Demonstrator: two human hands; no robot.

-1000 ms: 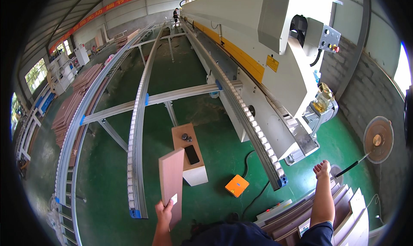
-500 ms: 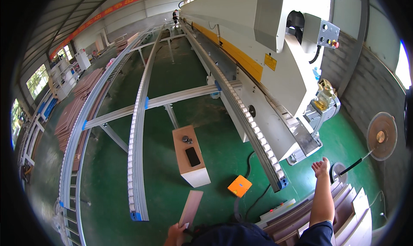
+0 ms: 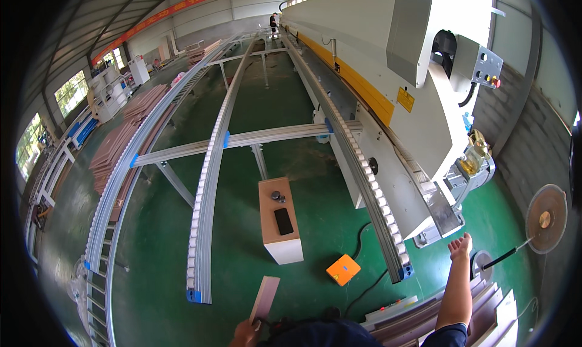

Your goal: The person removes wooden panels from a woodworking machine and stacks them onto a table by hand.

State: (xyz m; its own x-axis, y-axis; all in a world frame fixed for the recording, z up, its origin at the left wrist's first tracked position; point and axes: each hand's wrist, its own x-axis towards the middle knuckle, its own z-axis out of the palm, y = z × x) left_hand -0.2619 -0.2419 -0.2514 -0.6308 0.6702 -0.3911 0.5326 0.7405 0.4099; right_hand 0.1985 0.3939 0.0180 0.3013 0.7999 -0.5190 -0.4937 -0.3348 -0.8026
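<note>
A: Where is the board, as seen from the fingers?

B: The narrow pinkish wooden board [image 3: 266, 297] starts at the fingers of the left hand [image 3: 245, 333] and reaches away from them, forward and slightly to their right. Its long axis leans that way too, with the far end clear of anything else.

A: How are those fingers set?

B: Closed on the near end of the board, as far as I can judge. The lower edge cuts off part of that hand, so I can't make out each finger.

A: And the right hand [image 3: 461, 245]?

B: It holds nothing. Its fingers are a little apart and loosely bent, well to the right of the board, so the left is clearly the nearer hand.

A: What lies around the left fingers?

B: Ahead and a little to the right, beyond the board's far end, a box-shaped stand [image 3: 284, 252] carries a black phone [image 3: 283, 221]. Farther to the right, an orange box [image 3: 343, 269] sits on the green floor [image 3: 315, 226]. Ahead and to the left is the near end of a roller rail [image 3: 206, 244], apart from the board.

A: And around the right fingers?

B: A round pedestal fan [image 3: 546, 218] stands to their right, and a row of leaning panels [image 3: 487, 313] lies on the near side, below them in view.
</note>
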